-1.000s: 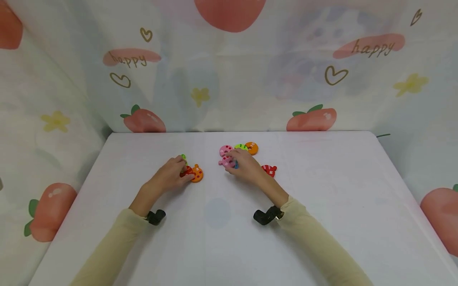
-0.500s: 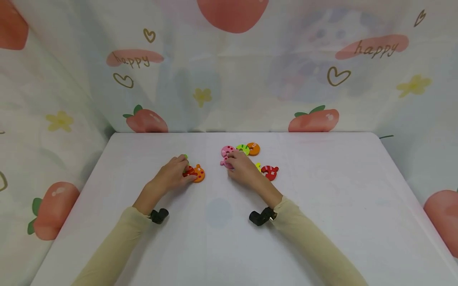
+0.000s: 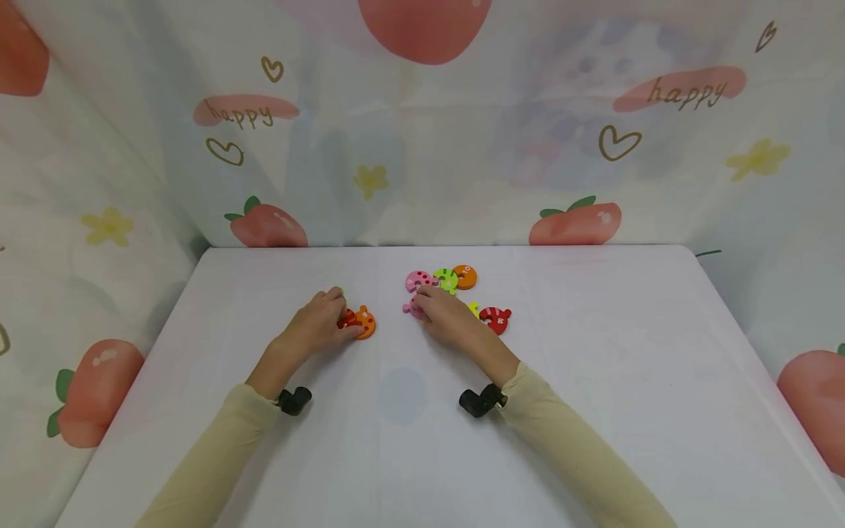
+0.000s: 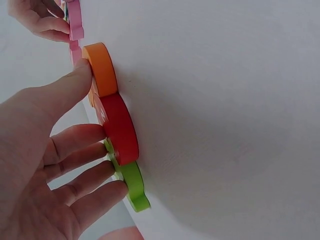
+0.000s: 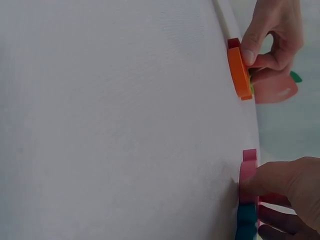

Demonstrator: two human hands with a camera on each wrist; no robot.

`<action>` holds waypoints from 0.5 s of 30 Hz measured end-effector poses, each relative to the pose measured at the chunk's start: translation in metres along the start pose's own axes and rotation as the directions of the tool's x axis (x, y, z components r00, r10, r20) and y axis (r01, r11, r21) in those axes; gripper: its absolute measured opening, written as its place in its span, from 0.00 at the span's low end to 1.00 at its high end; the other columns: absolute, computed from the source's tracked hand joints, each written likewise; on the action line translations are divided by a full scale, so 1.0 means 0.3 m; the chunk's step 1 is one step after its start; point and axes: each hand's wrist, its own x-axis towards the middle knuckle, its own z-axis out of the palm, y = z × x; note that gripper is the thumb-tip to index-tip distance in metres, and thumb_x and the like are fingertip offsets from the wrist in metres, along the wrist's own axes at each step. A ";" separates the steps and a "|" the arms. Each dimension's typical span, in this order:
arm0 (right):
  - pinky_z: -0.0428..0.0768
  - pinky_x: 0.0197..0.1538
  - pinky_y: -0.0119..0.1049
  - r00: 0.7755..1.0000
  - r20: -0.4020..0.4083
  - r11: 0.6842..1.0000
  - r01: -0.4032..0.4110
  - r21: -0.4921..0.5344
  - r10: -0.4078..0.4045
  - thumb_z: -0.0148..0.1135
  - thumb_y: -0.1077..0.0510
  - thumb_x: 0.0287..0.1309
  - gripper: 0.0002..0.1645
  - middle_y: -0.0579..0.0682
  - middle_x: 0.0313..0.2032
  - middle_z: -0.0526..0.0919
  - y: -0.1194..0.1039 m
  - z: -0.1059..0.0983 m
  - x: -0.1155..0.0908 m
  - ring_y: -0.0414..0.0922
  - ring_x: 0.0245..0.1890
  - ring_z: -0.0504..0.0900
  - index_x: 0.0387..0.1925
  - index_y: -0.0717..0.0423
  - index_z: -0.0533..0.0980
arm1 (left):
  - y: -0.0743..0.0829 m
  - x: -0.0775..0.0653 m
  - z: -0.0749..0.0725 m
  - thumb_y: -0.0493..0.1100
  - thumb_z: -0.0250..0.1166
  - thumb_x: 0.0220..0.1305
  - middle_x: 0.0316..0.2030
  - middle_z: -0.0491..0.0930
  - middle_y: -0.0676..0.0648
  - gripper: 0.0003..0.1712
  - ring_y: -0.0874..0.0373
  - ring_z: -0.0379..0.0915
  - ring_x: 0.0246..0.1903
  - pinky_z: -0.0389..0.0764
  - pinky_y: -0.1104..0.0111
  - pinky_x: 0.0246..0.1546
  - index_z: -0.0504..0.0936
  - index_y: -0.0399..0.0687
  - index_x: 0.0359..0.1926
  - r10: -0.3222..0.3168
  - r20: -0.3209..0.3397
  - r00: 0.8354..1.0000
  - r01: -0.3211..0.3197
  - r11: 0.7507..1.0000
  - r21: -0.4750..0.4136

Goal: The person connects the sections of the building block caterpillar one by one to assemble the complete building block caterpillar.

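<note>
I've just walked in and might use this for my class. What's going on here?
A person is handling small, colourful pieces on a white table with both hands. The left hand has its thumb on an orange piece and fingers touching red and green ones. The right hand is at a pink piece beside a blue one. Behind it sits a row of pink, lime and orange; a red striped piece lies to its right.

Orange pieces [image 3: 367, 324] [image 3: 469, 279]: 2
Reds [image 3: 348, 319] [image 3: 499, 323]: 2
Greens [image 4: 133, 181] [image 3: 450, 274]: 2
Pinks [image 3: 416, 276] [image 3: 414, 307]: 2
Yellow piece [image 3: 474, 309]: 1
Blue piece [image 5: 246, 220]: 1
Hands [image 3: 313, 323] [image 3: 454, 317]: 2
Cameras [image 3: 295, 400] [image 3: 479, 402]: 2
</note>
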 end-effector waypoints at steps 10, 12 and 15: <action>0.79 0.53 0.37 0.999 -0.038 1.000 0.014 -0.028 -0.015 0.68 0.52 0.58 0.17 0.55 0.47 0.78 0.011 0.006 -0.001 0.48 0.47 0.73 0.47 0.55 0.82 | 0.000 -0.007 0.001 0.55 0.71 0.56 0.40 0.72 0.46 0.23 0.53 0.66 0.37 0.76 0.65 0.36 0.75 0.40 0.33 0.006 -0.012 1.000 -0.006 1.000 0.008; 0.78 0.51 0.36 0.999 -0.035 1.000 0.003 -0.028 -0.004 0.69 0.50 0.57 0.19 0.54 0.46 0.77 0.010 0.007 0.000 0.47 0.46 0.73 0.47 0.55 0.82 | 0.000 -0.008 0.001 0.55 0.71 0.56 0.41 0.72 0.46 0.23 0.53 0.66 0.37 0.77 0.64 0.37 0.75 0.40 0.34 0.006 -0.012 1.000 -0.006 1.000 0.007; 0.78 0.48 0.35 1.000 -0.025 1.000 -0.007 -0.012 0.007 0.70 0.49 0.55 0.21 0.53 0.44 0.76 0.007 0.008 -0.002 0.45 0.44 0.72 0.48 0.55 0.82 | 0.000 -0.009 0.003 0.55 0.71 0.56 0.41 0.72 0.45 0.23 0.52 0.67 0.38 0.77 0.64 0.37 0.75 0.39 0.34 0.009 -0.013 1.000 -0.009 1.000 0.004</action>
